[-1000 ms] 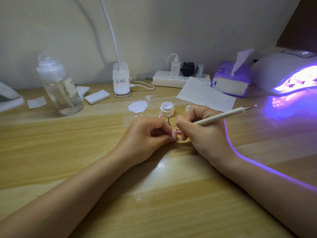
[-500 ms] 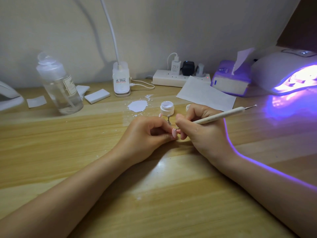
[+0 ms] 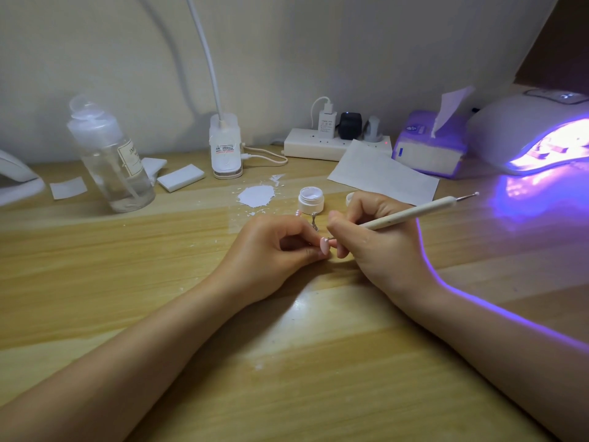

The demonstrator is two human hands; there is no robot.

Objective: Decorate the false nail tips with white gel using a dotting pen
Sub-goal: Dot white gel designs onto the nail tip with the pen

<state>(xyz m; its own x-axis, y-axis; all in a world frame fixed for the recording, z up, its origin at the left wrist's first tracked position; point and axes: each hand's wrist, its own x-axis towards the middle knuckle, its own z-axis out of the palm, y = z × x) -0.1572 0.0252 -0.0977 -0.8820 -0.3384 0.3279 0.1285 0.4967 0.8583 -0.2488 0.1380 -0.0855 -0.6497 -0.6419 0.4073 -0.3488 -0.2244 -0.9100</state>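
Wooden surface [image 3: 95, 282] lay bare in front of the forearms, crowded along the wall by a lit UV nail lamp [image 3: 526, 132], tissue box [image 3: 428, 151], power strip [image 3: 322, 143] and clear pump bottle [image 3: 111, 161] with a little liquid left. Small open gel jar [image 3: 311, 200] held white gel, just behind the hands. Left hand [image 3: 274, 250], grip narrow, pinched a pink false nail tip [image 3: 324, 245]. Right hand [image 3: 379, 240], grip closed round the dotting pen [image 3: 411, 215], touched its lower end to the tip.
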